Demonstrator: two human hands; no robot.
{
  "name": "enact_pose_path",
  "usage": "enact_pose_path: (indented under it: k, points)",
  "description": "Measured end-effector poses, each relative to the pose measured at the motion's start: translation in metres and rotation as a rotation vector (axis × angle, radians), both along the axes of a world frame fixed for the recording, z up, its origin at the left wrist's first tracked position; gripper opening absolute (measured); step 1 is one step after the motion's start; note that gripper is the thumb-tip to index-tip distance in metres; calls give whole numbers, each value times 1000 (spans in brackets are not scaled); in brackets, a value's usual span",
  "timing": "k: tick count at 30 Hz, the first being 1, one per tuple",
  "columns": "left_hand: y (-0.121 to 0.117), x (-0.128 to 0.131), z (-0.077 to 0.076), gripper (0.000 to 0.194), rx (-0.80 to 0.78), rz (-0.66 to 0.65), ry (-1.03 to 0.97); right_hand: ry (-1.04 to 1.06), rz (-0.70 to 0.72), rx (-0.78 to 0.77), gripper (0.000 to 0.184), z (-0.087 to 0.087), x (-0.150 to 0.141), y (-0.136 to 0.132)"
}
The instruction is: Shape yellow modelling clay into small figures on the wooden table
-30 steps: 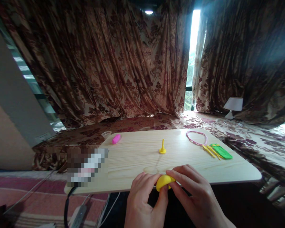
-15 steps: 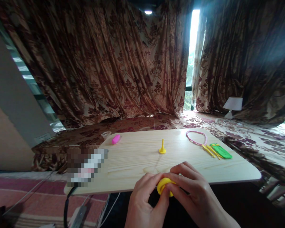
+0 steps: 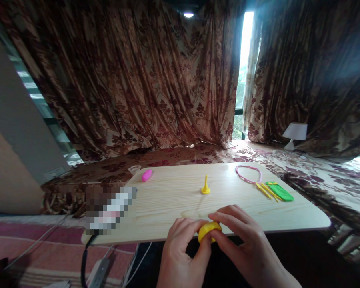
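Between my two hands, at the table's front edge, is a yellow piece of modelling clay [image 3: 209, 229] with a rounded, hollowed shape. My left hand [image 3: 184, 252] grips its left side, thumb below and fingers above. From the right, my right hand [image 3: 243, 242] presses it with the thumb at the hollow and the index finger near the top rim. Beyond my hands a yellow clay stand [image 3: 205, 188] with a wide foot and thin stem stands upright on the table [image 3: 168, 200].
A pink clay lump [image 3: 147, 175] lies at the back left, by a clear container [image 3: 135, 170]. At right are a pink twisted loop [image 3: 240, 175], yellow sticks [image 3: 265, 191] and a green flat clay piece [image 3: 283, 193]. A blurred-out device [image 3: 114, 210] lies at left; a lamp [image 3: 295, 132] stands behind.
The yellow clay has turned a little between my fingers, so its rim looks flatter. My right fingers have lifted slightly off its top. The things on the table have stayed put.
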State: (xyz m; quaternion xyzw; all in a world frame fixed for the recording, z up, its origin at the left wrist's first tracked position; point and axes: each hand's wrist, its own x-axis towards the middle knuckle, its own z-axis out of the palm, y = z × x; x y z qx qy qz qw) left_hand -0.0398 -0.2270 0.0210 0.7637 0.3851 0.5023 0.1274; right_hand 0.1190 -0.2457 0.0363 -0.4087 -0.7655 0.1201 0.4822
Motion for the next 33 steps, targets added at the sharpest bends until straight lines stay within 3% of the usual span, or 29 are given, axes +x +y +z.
enact_pose_path:
  k: [6,9,11,25,29,33]
  points:
    - [-1,1,0,8,-73,-14,-2,14,25,7,26,-1,1,1]
    - [-1,0,-2,13,-98,12,-36,58,21,-15,32,-3,2,1]
    - [-1,0,-2,17,-104,26,-46,45,10,-22,26,-4,2,2]
    - [0,1,-2,10,131,86,104,-20,-92,45,16,-3,-3,3]
    - [2,0,-3,8,130,100,123,-45,-114,42,18,-2,-4,3]
    - [2,0,-5,9,39,115,79,1,-13,-60,22,-2,1,4]
